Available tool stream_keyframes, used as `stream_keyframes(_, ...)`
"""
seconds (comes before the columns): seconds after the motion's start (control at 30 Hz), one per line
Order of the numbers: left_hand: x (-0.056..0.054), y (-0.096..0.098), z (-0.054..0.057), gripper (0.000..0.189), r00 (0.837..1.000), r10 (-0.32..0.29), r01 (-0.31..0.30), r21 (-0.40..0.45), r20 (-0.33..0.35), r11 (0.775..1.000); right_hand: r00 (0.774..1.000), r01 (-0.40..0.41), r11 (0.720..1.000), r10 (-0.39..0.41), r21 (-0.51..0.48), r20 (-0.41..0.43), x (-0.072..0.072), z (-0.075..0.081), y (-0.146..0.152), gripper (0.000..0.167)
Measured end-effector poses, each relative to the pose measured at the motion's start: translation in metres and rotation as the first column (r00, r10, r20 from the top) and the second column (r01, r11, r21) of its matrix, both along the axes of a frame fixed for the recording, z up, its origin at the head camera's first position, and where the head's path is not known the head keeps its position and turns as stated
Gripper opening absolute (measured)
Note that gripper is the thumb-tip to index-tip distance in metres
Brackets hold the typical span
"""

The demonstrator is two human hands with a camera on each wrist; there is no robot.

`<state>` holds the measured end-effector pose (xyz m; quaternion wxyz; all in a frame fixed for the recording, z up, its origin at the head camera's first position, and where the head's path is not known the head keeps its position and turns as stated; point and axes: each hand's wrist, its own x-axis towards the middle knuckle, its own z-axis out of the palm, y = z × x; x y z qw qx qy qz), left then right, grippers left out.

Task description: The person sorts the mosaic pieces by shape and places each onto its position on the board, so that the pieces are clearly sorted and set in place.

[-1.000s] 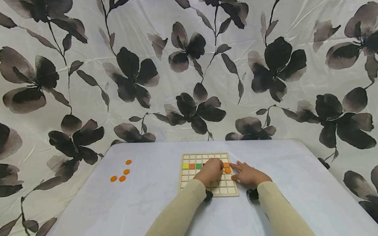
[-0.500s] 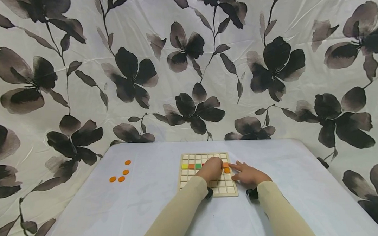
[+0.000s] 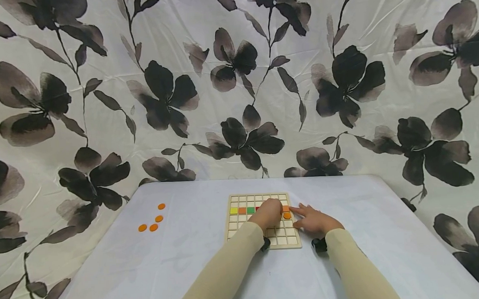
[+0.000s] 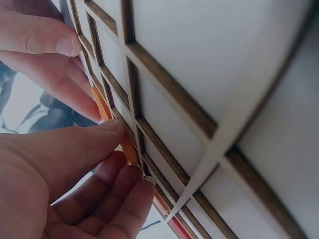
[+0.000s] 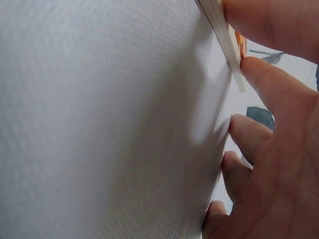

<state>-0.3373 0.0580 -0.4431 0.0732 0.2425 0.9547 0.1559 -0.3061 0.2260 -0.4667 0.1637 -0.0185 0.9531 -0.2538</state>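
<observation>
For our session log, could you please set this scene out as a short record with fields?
Left hand: over the grid board, fingers apparently pinching an orange piece
Right hand: fingers spread at the board's right edge
Coloured row: yellow, orange, green, some red, part hidden, orange at right end
Disc on board: one orange disc, below the right-end orange
Loose discs: four orange, on the white table, left of the board

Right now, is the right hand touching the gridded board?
Touching: the left wrist view shows the right hand, thumb tip against the edge of the board.
</observation>
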Motion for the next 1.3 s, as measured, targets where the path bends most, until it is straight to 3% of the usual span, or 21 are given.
stream_keyframes(0.5,-0.001,-0.009,-0.002,0.015,0.998,0.0,-0.005,0.085,0.061,0.996,1.0,0.009,1.0,-0.009,0.002,0.013,0.001,0.001,0.0,0.064)
stream_keyframes(0.83,-0.002,-0.023,-0.003,0.023,1.0,-0.026,0.025,0.087,0.008,0.996,1.0,0.017,1.0,-0.016,-0.011,0.009,0.002,0.001,-0.001,0.064)
stream_keyframes(1.3,0.002,-0.055,-0.001,0.023,1.0,0.005,-0.005,0.141,0.001,0.99,0.999,0.028,1.0,-0.028,-0.008,0.021,-0.001,-0.002,-0.001,0.064)
